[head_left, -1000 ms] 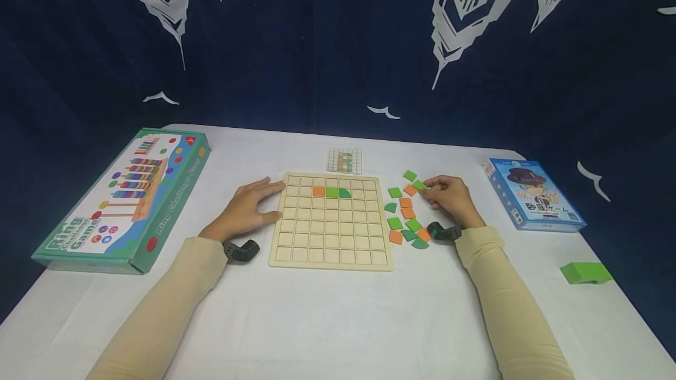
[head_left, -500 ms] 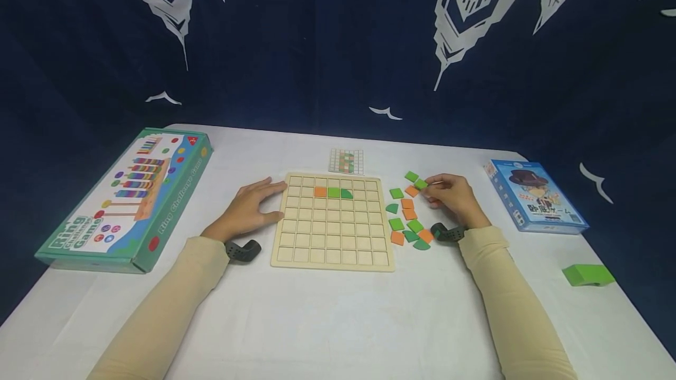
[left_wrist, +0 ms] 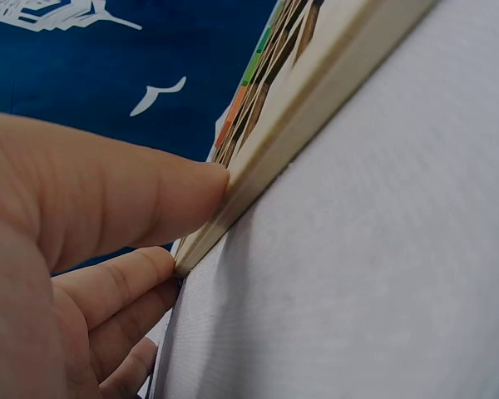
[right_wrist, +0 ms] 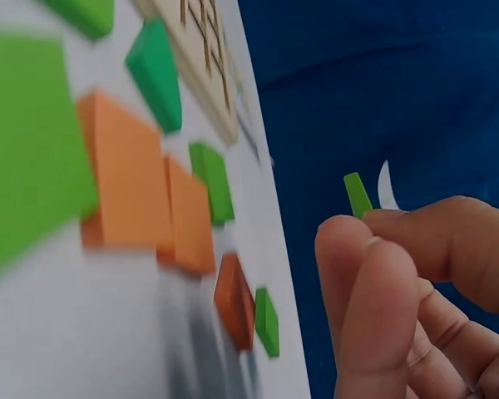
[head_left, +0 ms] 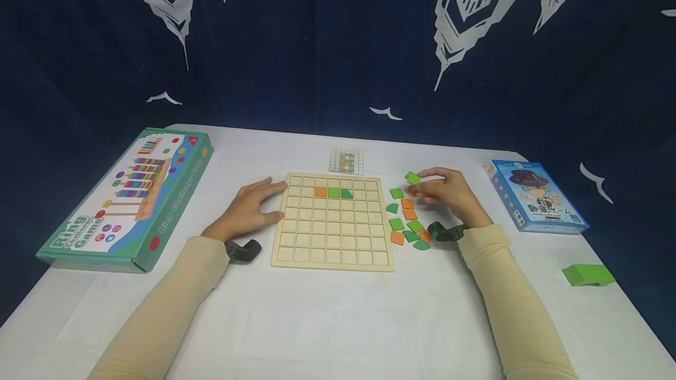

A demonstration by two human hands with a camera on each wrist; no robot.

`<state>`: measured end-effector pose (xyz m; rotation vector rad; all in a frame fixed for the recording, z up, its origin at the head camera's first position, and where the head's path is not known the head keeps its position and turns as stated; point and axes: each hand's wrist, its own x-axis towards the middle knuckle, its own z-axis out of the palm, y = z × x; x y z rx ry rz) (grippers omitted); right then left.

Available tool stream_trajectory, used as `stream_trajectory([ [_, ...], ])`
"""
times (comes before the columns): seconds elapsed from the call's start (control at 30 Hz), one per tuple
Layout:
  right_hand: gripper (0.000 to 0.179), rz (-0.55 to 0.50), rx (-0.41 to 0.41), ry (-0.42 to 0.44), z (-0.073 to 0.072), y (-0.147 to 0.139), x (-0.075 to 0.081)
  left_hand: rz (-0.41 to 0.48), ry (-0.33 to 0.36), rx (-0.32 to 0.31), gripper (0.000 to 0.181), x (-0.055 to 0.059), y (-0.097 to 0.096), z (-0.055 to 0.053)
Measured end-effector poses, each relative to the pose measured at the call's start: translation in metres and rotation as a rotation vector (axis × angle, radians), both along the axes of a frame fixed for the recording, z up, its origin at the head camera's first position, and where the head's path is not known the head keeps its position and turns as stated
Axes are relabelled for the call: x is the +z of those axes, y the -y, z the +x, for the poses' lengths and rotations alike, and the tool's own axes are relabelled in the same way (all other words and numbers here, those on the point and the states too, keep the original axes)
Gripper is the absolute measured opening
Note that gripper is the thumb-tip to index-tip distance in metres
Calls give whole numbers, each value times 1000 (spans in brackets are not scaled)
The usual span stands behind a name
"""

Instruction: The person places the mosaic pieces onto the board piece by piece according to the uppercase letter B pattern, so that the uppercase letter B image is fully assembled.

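My right hand (head_left: 446,189) pinches a light green square tile (right_wrist: 358,195) between thumb and forefinger, raised above the table in the right wrist view. In the head view it overlaps another green tile at the far end of the loose tiles. Below that hand lie orange tiles (right_wrist: 234,299) and a light green tile (right_wrist: 266,322). Fairly straight fingers of my left hand (head_left: 245,210) touch the left edge of the wooden grid board (head_left: 333,267). Second row of the board: an orange square (head_left: 320,192), a light green square (head_left: 334,192) and a dark green quarter-round piece (head_left: 346,193), side by side.
A small pattern card (head_left: 346,161) lies behind the board. Several loose tiles (head_left: 396,224) are scattered along its right side. A large green game box (head_left: 127,204) stands at left, a blue box (head_left: 536,195) at right, with a green block (head_left: 587,275) near the right table edge.
My right hand has lifted a light green tile from the group and shifted slightly away from me and leftward. My left hand stays at the board's edge.
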<state>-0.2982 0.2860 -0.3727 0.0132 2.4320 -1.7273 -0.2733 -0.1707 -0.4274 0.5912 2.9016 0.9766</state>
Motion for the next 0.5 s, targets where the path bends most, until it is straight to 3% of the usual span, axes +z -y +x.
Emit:
stream_trajectory([
  [0.5,45,-19,114,3,7,39,6,-9,6,9,73,0,-1,1],
])
